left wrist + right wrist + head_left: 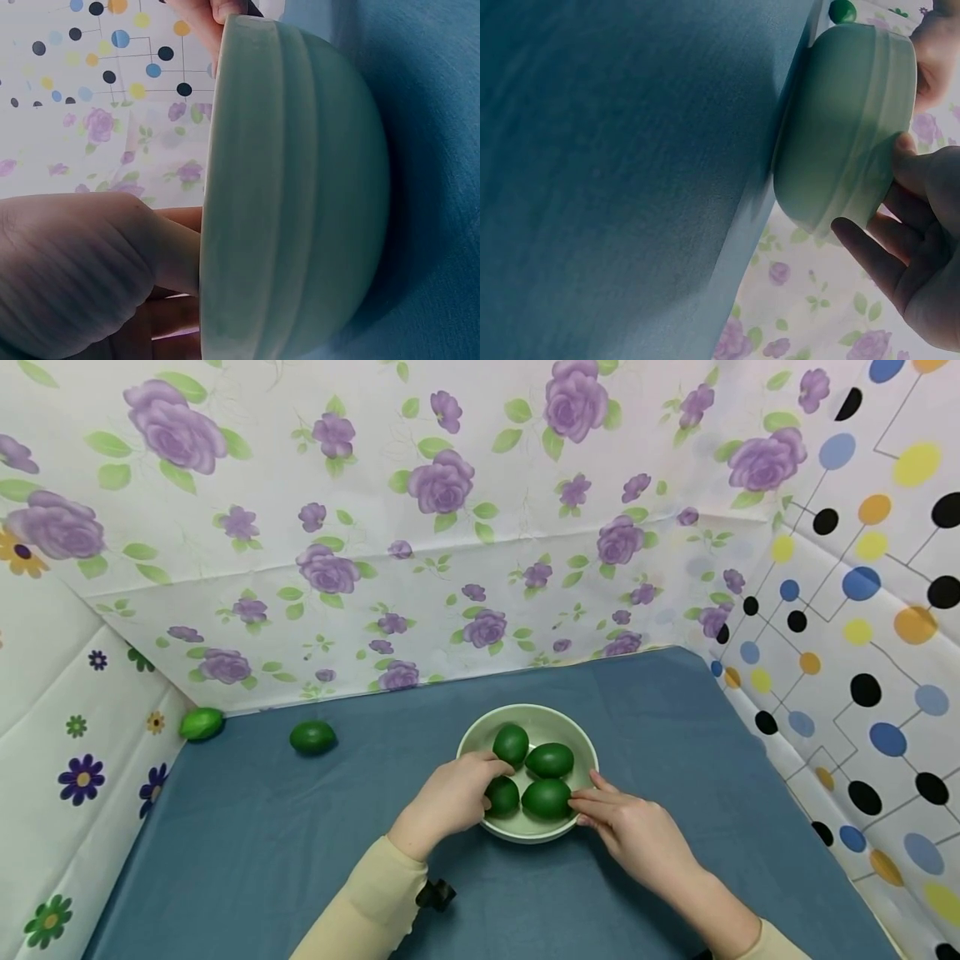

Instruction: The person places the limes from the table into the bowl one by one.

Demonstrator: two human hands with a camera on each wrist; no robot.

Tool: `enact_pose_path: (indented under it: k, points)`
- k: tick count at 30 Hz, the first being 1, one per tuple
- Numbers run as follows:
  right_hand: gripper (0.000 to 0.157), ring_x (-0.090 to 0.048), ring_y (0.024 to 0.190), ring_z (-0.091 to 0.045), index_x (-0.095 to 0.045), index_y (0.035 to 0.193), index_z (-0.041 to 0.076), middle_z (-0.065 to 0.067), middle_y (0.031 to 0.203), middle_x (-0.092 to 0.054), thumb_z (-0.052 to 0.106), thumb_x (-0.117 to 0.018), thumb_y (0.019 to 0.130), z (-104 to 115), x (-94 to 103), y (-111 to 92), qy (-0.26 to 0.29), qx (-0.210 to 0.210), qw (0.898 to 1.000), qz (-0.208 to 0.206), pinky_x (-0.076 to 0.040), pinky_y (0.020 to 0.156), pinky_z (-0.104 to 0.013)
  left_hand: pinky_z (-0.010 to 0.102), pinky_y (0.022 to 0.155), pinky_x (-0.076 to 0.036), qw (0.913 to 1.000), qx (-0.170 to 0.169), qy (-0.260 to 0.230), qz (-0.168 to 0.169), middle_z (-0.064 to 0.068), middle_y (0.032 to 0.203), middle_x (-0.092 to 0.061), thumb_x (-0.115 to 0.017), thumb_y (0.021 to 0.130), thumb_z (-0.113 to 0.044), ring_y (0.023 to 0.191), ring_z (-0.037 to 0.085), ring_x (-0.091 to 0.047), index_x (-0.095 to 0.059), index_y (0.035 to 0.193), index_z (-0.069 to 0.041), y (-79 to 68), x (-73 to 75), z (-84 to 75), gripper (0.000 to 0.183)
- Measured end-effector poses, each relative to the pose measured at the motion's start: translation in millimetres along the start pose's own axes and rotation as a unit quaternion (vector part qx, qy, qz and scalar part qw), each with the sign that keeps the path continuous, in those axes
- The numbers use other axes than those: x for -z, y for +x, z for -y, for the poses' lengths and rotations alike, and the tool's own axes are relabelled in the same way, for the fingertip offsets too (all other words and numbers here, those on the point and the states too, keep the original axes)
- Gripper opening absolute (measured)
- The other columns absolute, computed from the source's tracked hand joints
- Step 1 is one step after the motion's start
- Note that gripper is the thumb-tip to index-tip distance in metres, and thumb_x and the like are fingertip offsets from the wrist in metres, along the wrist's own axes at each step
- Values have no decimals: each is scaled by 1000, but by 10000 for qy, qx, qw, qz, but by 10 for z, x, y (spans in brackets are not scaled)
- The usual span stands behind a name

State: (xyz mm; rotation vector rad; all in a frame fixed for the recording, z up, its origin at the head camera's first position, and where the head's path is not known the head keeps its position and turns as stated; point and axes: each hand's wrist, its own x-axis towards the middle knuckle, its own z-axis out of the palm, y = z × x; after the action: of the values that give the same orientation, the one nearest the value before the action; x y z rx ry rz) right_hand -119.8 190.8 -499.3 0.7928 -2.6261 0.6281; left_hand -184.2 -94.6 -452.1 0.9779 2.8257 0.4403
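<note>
A pale green bowl [527, 837] stands on the blue cloth with several dark green limes in it. My left hand [457, 797] reaches over the bowl's left rim, and its thumb and fingers pinch the front-left lime [503, 797]. In the left wrist view, the bowl's wall [292, 187] hides those fingertips. At the right rim, my right hand [637, 831] holds the bowl, fingertips over the edge beside the front-right lime [547, 799]. The right wrist view shows the thumb at the rim and one finger along the outer wall.
One dark green lime [312, 737] lies on the cloth left of the bowl. A brighter green lime [201, 724] lies in the far left corner, against the flowered side wall [112, 718]. A purple-rose backdrop [420, 568] rises behind, and a dotted wall [847, 693] stands on the right.
</note>
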Motion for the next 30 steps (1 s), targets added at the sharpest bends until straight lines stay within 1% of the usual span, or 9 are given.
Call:
enact_pose_path:
  k: [5,15,19,21,24,28,30]
  points:
    - [30,-67,130,-29,-84,119,15,1,124,-78,15,-89,90,5,9,4,5,4,10000,4,-64,86,-43,42,89,-61,10000,-19,-87,-40,8,134,-69,-82,90,6,119,27,-68,-75,134,-11,-14,9,5,47]
    - [30,-67,129,-29,-84,120,16,2,124,-78,15,-88,90,3,-1,7,0,-26,10000,25,-64,86,-44,41,90,-61,9997,-27,-239,-88,7,135,-68,-87,89,-2,119,26,-68,-75,135,-12,-52,23,25,49]
    - [30,-67,129,-28,-84,120,16,1,124,-78,16,-88,90,-5,-7,6,-9,-18,10000,13,-64,86,-44,40,89,-61,9994,-83,-318,-136,6,136,-68,-87,90,-4,119,25,-68,-75,134,-12,-66,26,27,47]
    - [30,-67,129,-28,-84,120,16,1,124,-78,16,-88,90,-7,-8,5,-11,-20,10000,13,-64,87,-44,39,88,-61,9992,-132,-324,-189,6,136,-68,-86,92,-6,117,24,-69,-75,134,-12,-71,28,29,44]
    - [30,-67,129,-29,-84,120,16,0,125,-78,17,-88,90,-6,-7,7,-19,-24,10000,21,-64,87,-44,39,88,-61,9986,-200,-351,-328,5,135,-69,-83,97,-14,116,22,-69,-75,134,-14,-79,24,40,38]
    - [31,-67,129,-30,-84,121,15,-2,126,-78,17,-88,90,2,-1,10,6,-45,10000,36,-64,85,-45,40,91,-60,9970,-197,-508,-543,2,136,-69,-79,102,-27,118,20,-69,-75,134,-19,-102,19,59,33]
    - [31,-67,129,-30,-84,121,14,-2,127,-77,17,-87,91,8,2,13,21,-53,10000,43,-64,84,-45,41,92,-60,9956,-186,-632,-663,1,137,-68,-77,103,-30,119,19,-69,-75,135,-20,-123,21,65,34]
